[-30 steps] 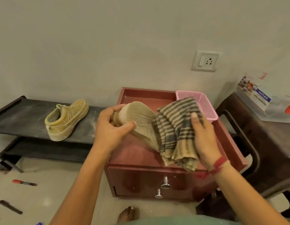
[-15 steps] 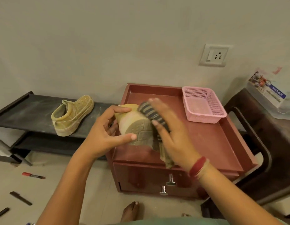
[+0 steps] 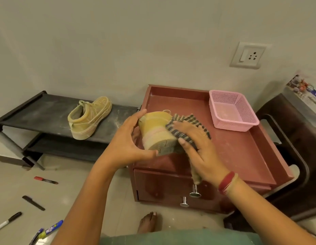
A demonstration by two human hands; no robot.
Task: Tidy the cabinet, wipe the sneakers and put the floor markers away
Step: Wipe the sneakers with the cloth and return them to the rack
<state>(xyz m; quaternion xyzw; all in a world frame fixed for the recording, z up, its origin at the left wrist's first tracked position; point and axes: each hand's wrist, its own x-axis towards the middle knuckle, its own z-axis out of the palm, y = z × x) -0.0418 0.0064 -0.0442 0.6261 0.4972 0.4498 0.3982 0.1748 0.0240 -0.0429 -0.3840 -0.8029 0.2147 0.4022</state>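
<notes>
Tan sneaker (image 3: 153, 128) in curled L hand (image 3: 125, 140), R hand (image 3: 201, 152) flat on striped cloth (image 3: 191, 118) against it

Over the cabinet (image 3: 233, 156) top, front-left: left hand (image 3: 125, 140) grips sneaker (image 3: 155, 128), sole end toward camera. Right hand (image 3: 198, 147) presses striped cloth (image 3: 187, 121) on its side. Pink basket (image 3: 231, 110) at cabinet's back-right corner. Second sneaker (image 3: 90, 117) on black rack (image 3: 38, 112) left of cabinet. Red marker (image 3: 45, 180) on floor, left of cabinet.
</notes>
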